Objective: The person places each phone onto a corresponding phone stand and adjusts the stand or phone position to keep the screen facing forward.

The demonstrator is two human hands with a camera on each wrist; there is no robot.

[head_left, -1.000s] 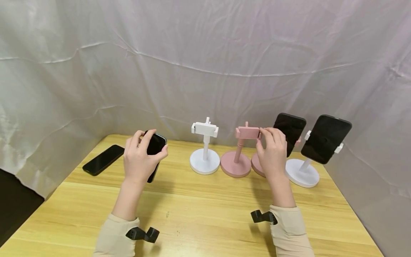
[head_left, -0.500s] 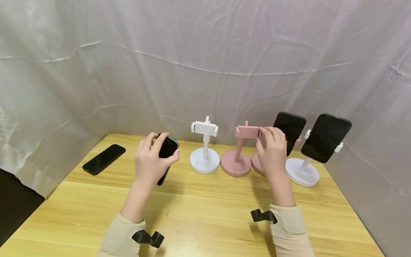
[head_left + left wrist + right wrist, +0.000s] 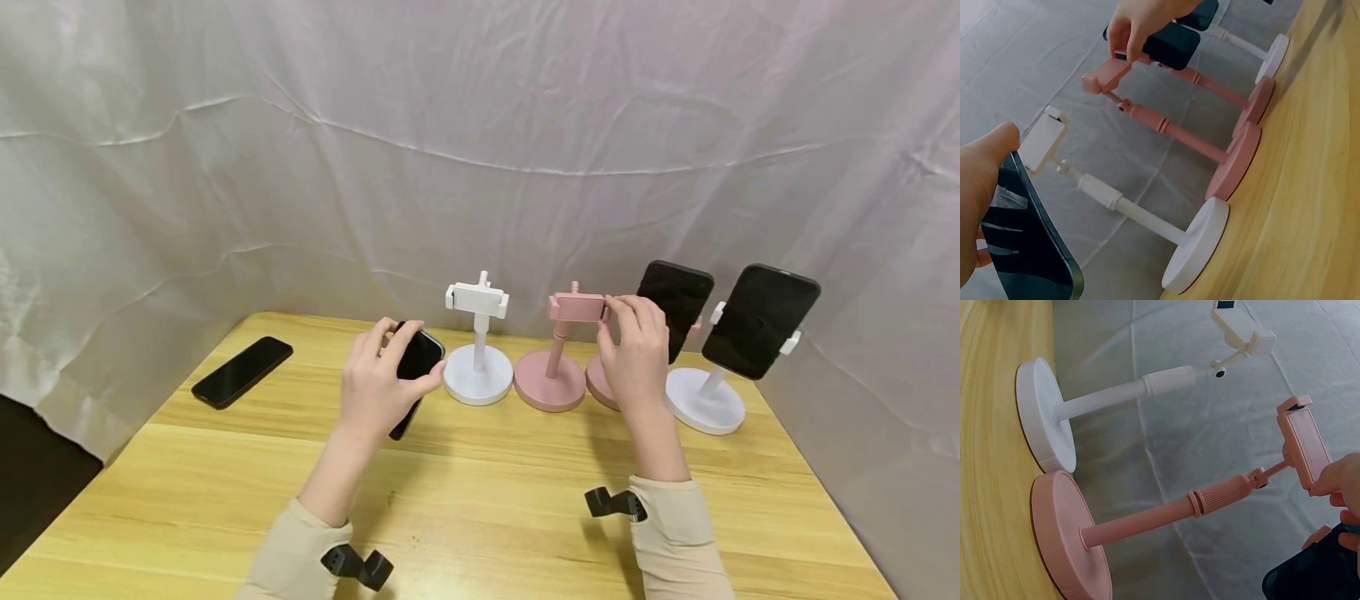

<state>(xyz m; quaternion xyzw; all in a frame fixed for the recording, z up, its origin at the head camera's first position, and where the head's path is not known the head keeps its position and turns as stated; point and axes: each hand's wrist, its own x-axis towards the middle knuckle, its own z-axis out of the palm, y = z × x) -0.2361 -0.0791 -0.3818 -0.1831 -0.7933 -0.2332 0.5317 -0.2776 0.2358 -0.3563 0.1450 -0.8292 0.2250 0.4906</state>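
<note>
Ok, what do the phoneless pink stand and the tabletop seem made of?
Pink stand: probably matte plastic, going by its even colour and ribbed collar. Tabletop: wood or wood-look laminate, faintly glossy; grain streaks and a soft sheen show.

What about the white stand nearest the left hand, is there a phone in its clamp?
No, the head view shows its clamp bare, while the left hand holds a phone nearby.

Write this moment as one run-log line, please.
left hand: holds black phone | right hand: grips pink holder | leftmost stand: no phone | loose phone: flat on table | mounted phone: on rightmost stand
</note>
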